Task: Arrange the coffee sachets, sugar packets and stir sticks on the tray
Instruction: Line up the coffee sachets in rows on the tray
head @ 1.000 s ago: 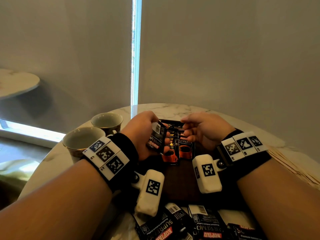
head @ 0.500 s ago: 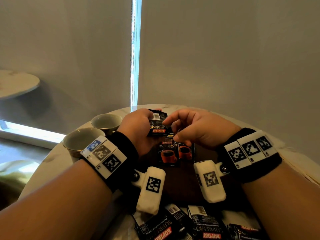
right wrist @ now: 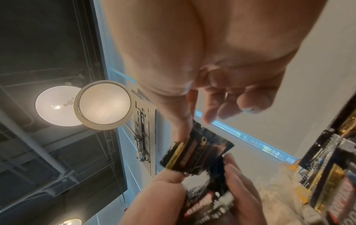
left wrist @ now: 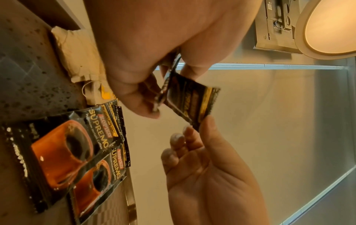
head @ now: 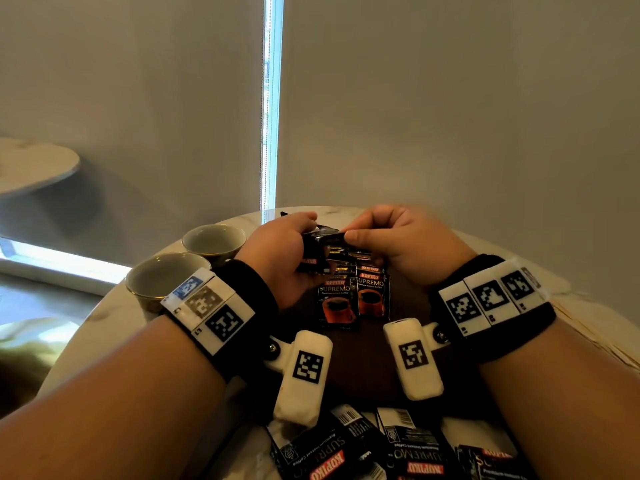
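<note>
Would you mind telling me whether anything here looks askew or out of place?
The loose coffee sachets at the table's near edge lie jumbled and overlapping, some upside down, unlike the two neat sachets on the tray. Nothing looks spilled or torn.

a café or lounge corner: round marble table (head: 349,211), two cups (head: 162,278), roller blinds (head: 450,98).

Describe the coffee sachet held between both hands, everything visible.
The held sachet is a small, glossy black foil packet with gold striping and red Kopiko lettering, crinkled and blurred. It is raised above the tray, over the sachets already laid there. The left hand grips a small bunch of sachets; the right hand pinches this one's free end between thumb and fingertip. It looks sealed.
</note>
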`<act>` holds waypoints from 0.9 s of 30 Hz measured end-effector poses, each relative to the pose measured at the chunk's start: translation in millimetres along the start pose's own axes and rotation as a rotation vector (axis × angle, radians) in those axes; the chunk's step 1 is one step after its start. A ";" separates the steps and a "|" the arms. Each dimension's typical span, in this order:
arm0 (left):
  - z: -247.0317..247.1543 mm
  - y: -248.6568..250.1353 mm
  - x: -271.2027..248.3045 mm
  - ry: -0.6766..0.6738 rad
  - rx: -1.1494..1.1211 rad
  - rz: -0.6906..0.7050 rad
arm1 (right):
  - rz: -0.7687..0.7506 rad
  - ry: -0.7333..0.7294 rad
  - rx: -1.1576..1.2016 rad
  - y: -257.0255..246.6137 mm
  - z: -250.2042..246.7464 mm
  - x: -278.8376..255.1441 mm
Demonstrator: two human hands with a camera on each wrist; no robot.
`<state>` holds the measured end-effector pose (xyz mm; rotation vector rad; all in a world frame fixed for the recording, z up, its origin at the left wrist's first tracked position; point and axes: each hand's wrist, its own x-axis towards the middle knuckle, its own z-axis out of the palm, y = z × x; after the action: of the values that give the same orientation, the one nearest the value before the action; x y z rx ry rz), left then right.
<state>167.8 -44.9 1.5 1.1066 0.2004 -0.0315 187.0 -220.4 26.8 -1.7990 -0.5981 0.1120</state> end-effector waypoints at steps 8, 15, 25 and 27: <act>-1.2 -2.3 1.4 -0.104 0.115 0.006 | -0.054 0.317 0.073 2.5 -6.1 8.4; 3.7 -2.6 -6.0 -0.182 0.090 0.033 | 0.015 0.255 0.149 2.2 -2.5 7.3; 1.8 -5.7 -4.4 -0.066 0.238 0.039 | 0.164 0.323 0.286 21.1 -12.3 13.5; -1.3 -4.7 -2.8 -0.019 0.233 0.022 | 0.236 0.436 0.274 35.5 -20.7 17.4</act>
<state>164.3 -46.0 -2.7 1.3399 0.1710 -0.0468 221.7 -237.4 4.5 -1.5540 -0.0542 -0.0381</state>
